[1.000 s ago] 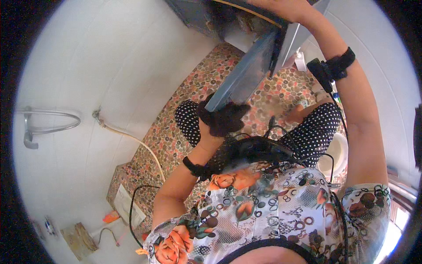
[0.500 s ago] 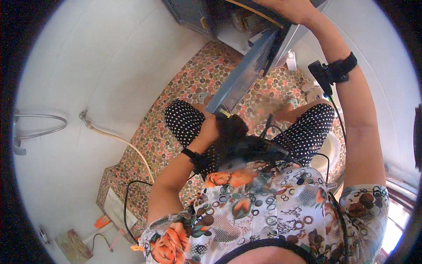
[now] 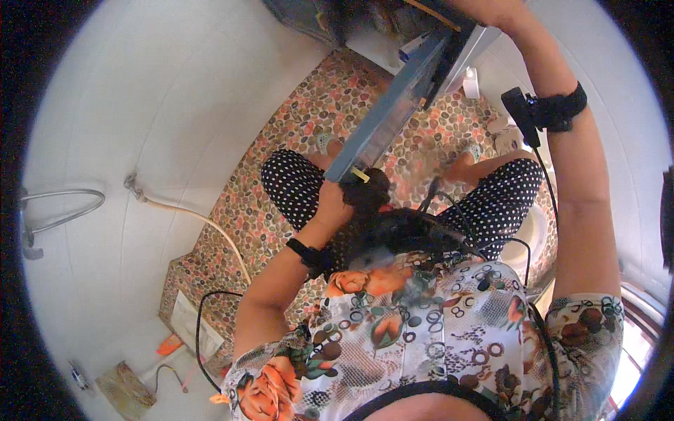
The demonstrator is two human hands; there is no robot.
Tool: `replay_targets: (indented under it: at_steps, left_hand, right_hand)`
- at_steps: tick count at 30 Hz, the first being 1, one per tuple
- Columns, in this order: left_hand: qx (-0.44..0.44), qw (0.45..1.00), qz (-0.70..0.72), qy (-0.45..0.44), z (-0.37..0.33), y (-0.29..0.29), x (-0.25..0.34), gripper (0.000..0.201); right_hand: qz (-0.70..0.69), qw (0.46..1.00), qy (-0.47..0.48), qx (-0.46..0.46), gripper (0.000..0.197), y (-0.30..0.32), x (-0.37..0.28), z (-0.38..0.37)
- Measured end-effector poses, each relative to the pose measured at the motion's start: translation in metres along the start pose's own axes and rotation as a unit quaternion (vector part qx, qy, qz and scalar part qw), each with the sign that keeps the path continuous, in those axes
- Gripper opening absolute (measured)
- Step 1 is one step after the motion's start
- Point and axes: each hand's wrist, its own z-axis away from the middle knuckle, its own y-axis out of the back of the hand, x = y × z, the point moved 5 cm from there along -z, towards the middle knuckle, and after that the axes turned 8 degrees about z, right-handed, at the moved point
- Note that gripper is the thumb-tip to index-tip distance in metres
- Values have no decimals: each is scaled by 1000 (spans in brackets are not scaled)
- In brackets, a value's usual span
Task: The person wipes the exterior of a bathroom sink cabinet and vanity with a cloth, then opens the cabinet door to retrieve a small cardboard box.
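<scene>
A blue-grey cabinet door (image 3: 382,116) stands swung out toward me, with a small yellow pull (image 3: 360,175) near its end. My left hand (image 3: 333,203) is closed at the near end of this door; hair hanging in front covers part of the fingers. Farther up, my right hand (image 3: 491,10) rests at the dark upper edge of the cabinet (image 3: 463,49), its fingers cut off by the picture's top edge. Inside the cabinet the contents are dim, with a small blue and white box (image 3: 413,48) beside the door. Both wrists wear black straps.
Below is a pebble-patterned floor (image 3: 295,126) between my knees. A white bottle (image 3: 470,83) stands right of the cabinet, and a white toilet bowl (image 3: 537,235) is by my right leg. A hose (image 3: 189,214) runs from a wall tap (image 3: 131,184) on the left.
The view has shifted slightly, moving the door and my right hand a little up and right in the picture. My left hand stays at the door's end.
</scene>
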Motion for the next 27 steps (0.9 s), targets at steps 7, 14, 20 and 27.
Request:
replay_targets:
  at_steps: [7,14,20,27]
  left_hand:
    - [-47,976,-152,148,7,-13,-54,27]
    - [94,993,48,57,6,20,30,47]
    - [101,994,29,10,2,17,39,53]
    - [44,998,-39,9,5,-1,-23,53]
  right_hand:
    - [15,1000,4,-9,59,-7,-3,-2]
    - [15,1000,14,-2,58,-12,1,-3]
    - [10,1000,-7,-6,56,-5,2,0]
    - [-8,1000,-7,-12,56,-8,-1,-1]
